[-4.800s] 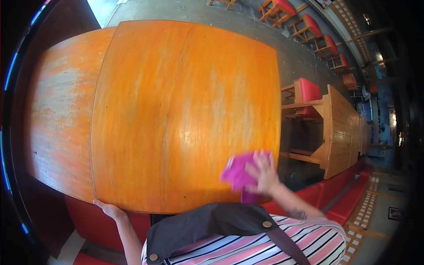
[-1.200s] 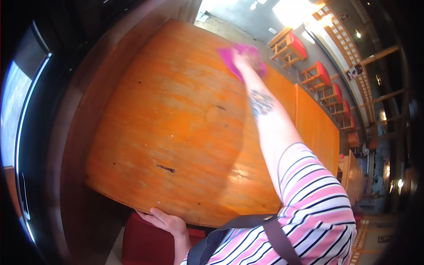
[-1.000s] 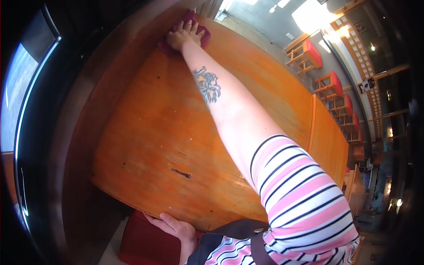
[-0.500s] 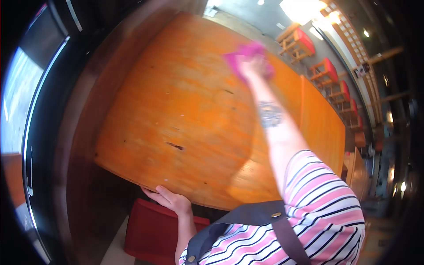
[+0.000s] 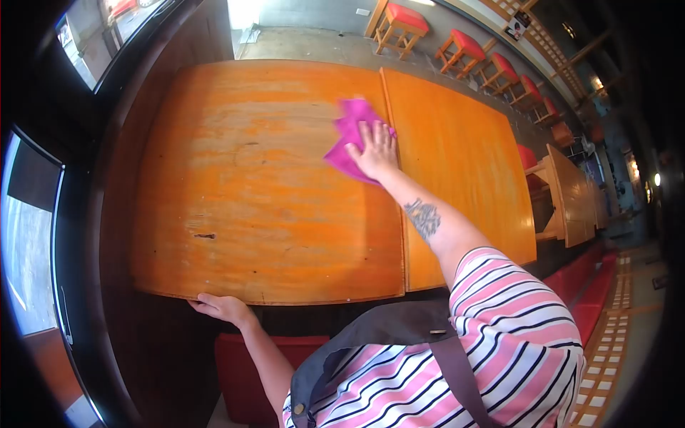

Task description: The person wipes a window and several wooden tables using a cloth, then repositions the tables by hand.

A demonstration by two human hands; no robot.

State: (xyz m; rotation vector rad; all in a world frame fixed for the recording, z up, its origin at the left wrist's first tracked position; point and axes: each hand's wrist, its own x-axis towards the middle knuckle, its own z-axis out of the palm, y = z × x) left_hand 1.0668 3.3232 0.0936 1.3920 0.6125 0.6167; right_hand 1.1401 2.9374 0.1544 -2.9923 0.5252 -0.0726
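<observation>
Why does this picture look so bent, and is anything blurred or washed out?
Head view: the table's edges bow and the frame's corners go black, suggesting a very wide lens; the pink cloth is slightly smeared along its edge, perhaps from movement; a patch of light beyond the table is washed out white.

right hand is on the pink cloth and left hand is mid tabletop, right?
The left hand is at the near edge of the tabletop, not its middle, as the head view shows; the right hand is on the pink cloth.
</observation>
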